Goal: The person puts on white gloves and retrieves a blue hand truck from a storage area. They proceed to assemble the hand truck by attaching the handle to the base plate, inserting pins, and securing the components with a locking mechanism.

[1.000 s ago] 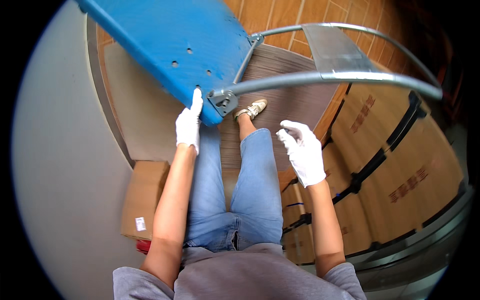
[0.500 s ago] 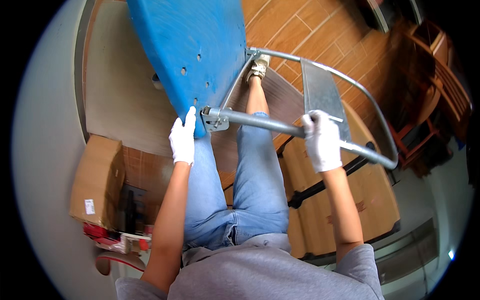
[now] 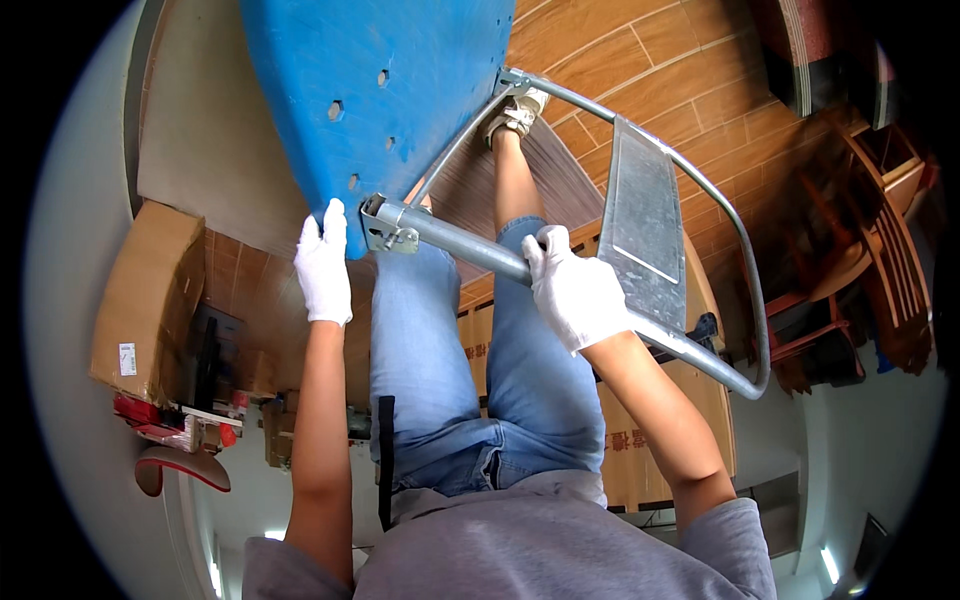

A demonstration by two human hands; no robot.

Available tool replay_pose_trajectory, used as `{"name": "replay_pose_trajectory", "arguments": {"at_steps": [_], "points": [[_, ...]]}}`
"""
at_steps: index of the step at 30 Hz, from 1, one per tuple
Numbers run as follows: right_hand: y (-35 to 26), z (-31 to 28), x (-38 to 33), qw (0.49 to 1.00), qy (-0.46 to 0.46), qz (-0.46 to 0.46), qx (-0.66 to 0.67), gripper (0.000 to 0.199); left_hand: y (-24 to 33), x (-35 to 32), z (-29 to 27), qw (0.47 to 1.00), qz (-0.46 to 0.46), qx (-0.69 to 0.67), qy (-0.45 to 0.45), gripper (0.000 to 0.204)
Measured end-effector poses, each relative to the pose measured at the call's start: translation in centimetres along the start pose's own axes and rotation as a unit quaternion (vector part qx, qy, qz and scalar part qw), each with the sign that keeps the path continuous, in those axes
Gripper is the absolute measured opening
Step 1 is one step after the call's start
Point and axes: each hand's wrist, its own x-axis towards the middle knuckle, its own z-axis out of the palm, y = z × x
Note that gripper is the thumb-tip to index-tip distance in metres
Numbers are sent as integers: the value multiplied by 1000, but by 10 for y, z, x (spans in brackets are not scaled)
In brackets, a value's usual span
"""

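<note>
A large blue panel (image 3: 400, 105) with several bolt holes stands tilted in front of my legs. Metal brackets (image 3: 390, 226) join it to a bent tubular steel frame (image 3: 465, 243), which carries a grey metal plate (image 3: 642, 215) between its bars. My left hand (image 3: 324, 265), in a white glove, holds the panel's near corner, with its fingers against the edge. My gloved right hand (image 3: 577, 292) is closed round the near bar, between the bracket and the plate. The panel's far end runs out of view.
A cardboard box (image 3: 150, 300) stands at the left, with a cap (image 3: 182, 470) near it. Wooden chairs (image 3: 880, 240) are at the far right. A wooden board (image 3: 640, 440) lies behind my right forearm. My shoe (image 3: 514, 115) is beside the far bracket.
My right hand has shifted left along the bar, closer to the bracket. The panel's near corner and my left hand appear farther left, while the view has also shifted.
</note>
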Motion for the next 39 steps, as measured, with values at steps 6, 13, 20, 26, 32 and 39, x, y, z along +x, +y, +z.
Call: {"name": "replay_pose_trajectory", "arguments": {"at_steps": [6, 13, 20, 26, 32, 39], "points": [[-5, 0, 2, 998, 7, -54, -17, 28, -6, 9, -5, 999, 38, 29, -14, 44], [-4, -1, 0, 997, 18, -69, -41, 24, 9, 12, -13, 997, 49, 49, -44, 44], [15, 0, 0, 989, 26, -95, -111, 19, -44, 55, -12, 944, -29, -288, -158, 28], [12, -3, -2, 985, 75, -130, -80, 21, -43, 78, -24, 959, 93, -120, -240, 24], [3, -16, -4, 967, 46, -195, -160, 15, -35, 76, -21, 966, 81, -128, -211, 17], [4, -17, 3, 969, -26, -167, -181, 12, -48, 78, -15, 957, -2, -229, -176, 15]]}}
